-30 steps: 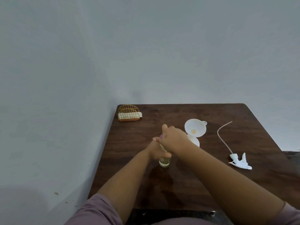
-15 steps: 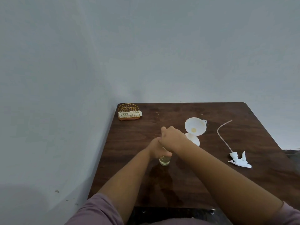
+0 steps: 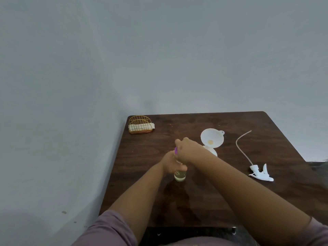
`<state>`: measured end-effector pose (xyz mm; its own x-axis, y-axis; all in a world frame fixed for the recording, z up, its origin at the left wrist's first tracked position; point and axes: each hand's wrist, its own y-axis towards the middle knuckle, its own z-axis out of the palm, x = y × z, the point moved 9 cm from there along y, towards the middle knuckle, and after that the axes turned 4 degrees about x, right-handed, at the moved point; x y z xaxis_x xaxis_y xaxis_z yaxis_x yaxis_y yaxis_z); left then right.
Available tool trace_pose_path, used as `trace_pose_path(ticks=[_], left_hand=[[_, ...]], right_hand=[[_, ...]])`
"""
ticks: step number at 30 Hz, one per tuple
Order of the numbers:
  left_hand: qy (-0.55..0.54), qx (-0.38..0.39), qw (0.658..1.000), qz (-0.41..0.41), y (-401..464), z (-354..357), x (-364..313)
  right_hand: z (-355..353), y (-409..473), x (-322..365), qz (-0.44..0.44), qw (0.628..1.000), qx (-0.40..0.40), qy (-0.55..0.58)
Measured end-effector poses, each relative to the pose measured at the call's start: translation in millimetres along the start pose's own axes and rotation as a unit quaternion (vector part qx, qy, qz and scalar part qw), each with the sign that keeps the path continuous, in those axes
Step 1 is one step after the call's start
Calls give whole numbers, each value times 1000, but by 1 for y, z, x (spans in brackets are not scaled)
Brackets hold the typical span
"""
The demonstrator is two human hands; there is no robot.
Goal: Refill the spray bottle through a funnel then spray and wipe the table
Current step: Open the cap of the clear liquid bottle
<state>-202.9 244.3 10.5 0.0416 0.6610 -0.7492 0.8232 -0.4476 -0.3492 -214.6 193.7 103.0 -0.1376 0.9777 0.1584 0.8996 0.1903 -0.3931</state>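
Dark wood forms the surface (image 3: pixel 266 201), and near its centre stands a small clear bottle (image 3: pixel 180 176) with yellowish liquid in its base. The left hand (image 3: pixel 171 164) wraps round its body, steadying it upright, while the right hand (image 3: pixel 189 150) curls over the top where a purple cap (image 3: pixel 176 150) peeks out; this looks like unscrewing the refill supply. At two o'clock from the hands, the white funnel (image 3: pixel 212 140) sits in the spray bottle (image 3: pixel 213 152), mostly hidden behind it, ready to receive liquid. Further right, at three o'clock, lies the spray head (image 3: pixel 260 174) with its tube, removed so the neck stays free. A wire holder (image 3: pixel 141 124) with a cloth waits at eleven o'clock, probably for wiping.
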Motion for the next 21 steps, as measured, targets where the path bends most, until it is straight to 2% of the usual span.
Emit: trace_pose_path(ticks=[3,6,9,13,16,21], left_hand=[[7,-4,1000,18,-1,0,-6],[-2,10,1000,15,-2,0,-8],[-10,28,1000,-1,0,2,-5],[-65,1,998,-15,0,-1,3],[-130,-41,991,-6,-3,-4,7],[-174,-133,976,-15,-14,-6,16]], right_hand=[[-5,-5,7,-70,996,36,-43],[-7,-11,8,-118,993,25,-15],[-7,-12,4,-150,988,-32,28],[-8,-18,-15,-167,969,-123,135],[-7,-26,-41,-161,938,-201,234],[19,-42,-82,-166,877,-295,342]])
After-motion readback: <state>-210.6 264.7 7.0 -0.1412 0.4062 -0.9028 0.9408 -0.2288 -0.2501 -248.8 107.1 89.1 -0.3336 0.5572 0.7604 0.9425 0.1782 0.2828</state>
